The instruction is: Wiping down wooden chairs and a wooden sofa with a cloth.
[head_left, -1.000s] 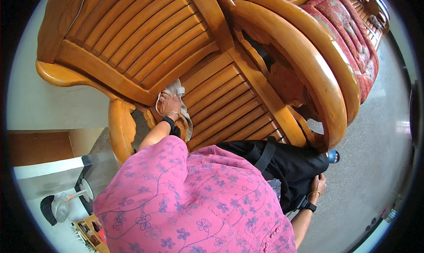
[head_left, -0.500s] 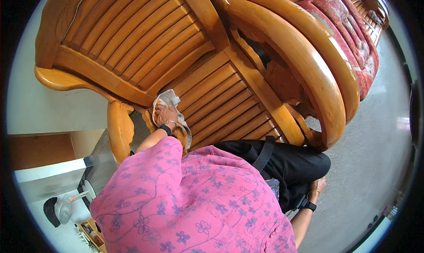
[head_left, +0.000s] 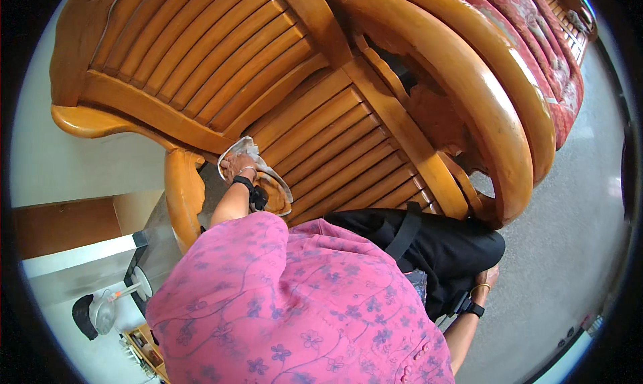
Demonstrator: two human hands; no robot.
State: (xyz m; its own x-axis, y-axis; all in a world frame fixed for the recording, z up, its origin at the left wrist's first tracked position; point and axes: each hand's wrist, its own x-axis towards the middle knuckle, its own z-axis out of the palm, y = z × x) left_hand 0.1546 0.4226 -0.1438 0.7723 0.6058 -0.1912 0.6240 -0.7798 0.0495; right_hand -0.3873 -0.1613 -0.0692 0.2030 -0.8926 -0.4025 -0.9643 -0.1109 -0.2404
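My left hand [head_left: 239,164] presses a whitish cloth with orange-brown patches [head_left: 272,191] against the left edge of a wooden chair's slatted seat [head_left: 348,149]. Its fingers are bunched on the cloth, which trails back toward my body. Beyond the hand rises the chair's slatted backrest [head_left: 201,49]. Down at the right, my right hand [head_left: 487,277] is beside my knee in black trousers [head_left: 455,246]. The fingers of that hand are mostly hidden, and no object shows in it.
A thick curved armrest [head_left: 462,76] bounds the seat on the right, with a second chair's armrest close beside it. Past it lies a red floral cushion [head_left: 529,42]. The other armrest post [head_left: 184,189] stands at the left. Grey floor [head_left: 556,250] spreads to the right.
My left hand has slid a little to the left along the seat's edge, dragging the cloth. The view has shifted slightly; my right hand stays by the knee.
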